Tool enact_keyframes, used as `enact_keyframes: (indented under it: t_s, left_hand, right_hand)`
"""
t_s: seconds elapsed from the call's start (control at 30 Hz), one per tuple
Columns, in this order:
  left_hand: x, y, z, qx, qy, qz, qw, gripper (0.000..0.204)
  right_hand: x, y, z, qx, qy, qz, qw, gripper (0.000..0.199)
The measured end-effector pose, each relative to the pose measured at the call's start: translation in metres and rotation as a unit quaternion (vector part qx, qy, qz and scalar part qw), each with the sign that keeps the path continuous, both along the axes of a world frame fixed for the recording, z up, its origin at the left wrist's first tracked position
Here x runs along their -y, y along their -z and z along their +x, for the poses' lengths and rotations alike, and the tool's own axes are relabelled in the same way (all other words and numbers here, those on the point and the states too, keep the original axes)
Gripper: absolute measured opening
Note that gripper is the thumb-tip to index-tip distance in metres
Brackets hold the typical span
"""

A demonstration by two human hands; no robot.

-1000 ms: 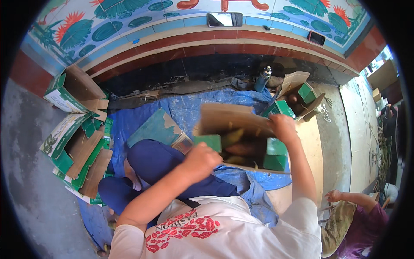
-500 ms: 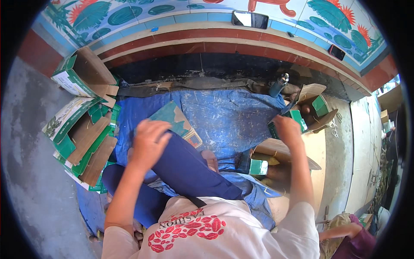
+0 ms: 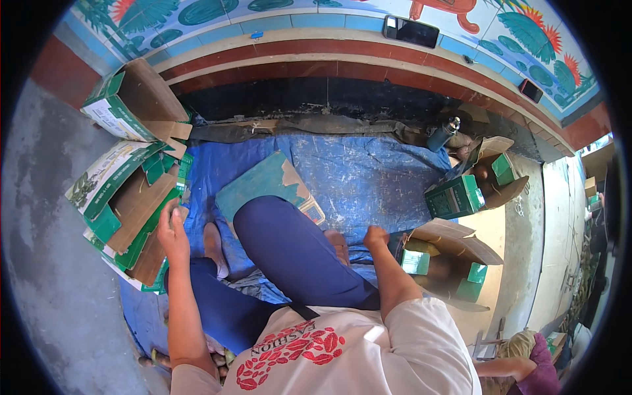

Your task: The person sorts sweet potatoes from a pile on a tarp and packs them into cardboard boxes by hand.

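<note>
My left hand [image 3: 173, 234] is raised beside the stacked green-and-white cardboard boxes [image 3: 117, 176], its fingers stretched upward and nothing seen in them. It overlaps the edge of a brown flap, and whether it touches is hard to tell. My right hand [image 3: 376, 238] is curled closed in front of my knee, with nothing showing in it. Just right of it stands an open carton [image 3: 440, 230] with yellowish and brown produce inside. A worn green platform scale [image 3: 263, 179] with a small panel lies on the blue tarp [image 3: 368, 174], partly behind my knee.
Another open green carton [image 3: 461, 195] holds round brown items at the right. Behind it stands a blue bottle [image 3: 442, 133]. A phone [image 3: 411, 31] rests on the wall ledge. Produce [image 3: 220, 361] lies by my left elbow. Another person's arm [image 3: 503, 367] shows at lower right.
My left hand has moved left and down, from over my knee to the boxes. My right hand has come inward and down, away from the far right carton. The view has shifted slightly.
</note>
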State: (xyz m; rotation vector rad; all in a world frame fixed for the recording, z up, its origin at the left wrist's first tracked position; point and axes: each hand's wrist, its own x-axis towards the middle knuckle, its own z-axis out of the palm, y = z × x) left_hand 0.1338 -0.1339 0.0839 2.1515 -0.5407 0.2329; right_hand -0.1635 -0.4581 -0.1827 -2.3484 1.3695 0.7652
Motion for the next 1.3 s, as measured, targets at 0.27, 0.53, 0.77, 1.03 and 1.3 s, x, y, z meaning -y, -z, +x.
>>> enact_keyframes:
  t_s: [0.27, 0.53, 0.77, 1.03, 1.3]
  left_hand:
    - [0.004, 0.001, -0.001, -0.009, 0.016, 0.054, 0.998, 0.031]
    - [-0.002, 0.005, 0.004, -0.037, 0.011, 0.028, 0.999, 0.031]
    - [0.001, 0.002, 0.001, -0.036, 0.017, 0.056, 0.998, 0.028]
    - [0.001, -0.001, -0.007, -0.032, -0.019, 0.071, 0.997, 0.025]
    - [-0.006, 0.011, -0.004, 0.023, -0.027, 0.027, 0.999, 0.024]
  right_hand:
    - [-0.015, 0.025, -0.065, 0.055, -0.18, -0.127, 0.974, 0.017]
    - [-0.003, 0.018, -0.098, 0.029, -0.252, -0.114, 0.961, 0.017]
    - [0.027, 0.045, -0.218, -0.073, -0.248, -0.15, 0.954, 0.02]
    - [0.086, -0.014, -0.242, -0.181, 0.049, 0.026, 0.982, 0.031]
    - [0.126, -0.069, -0.082, 0.122, -0.059, -0.092, 0.986, 0.024]
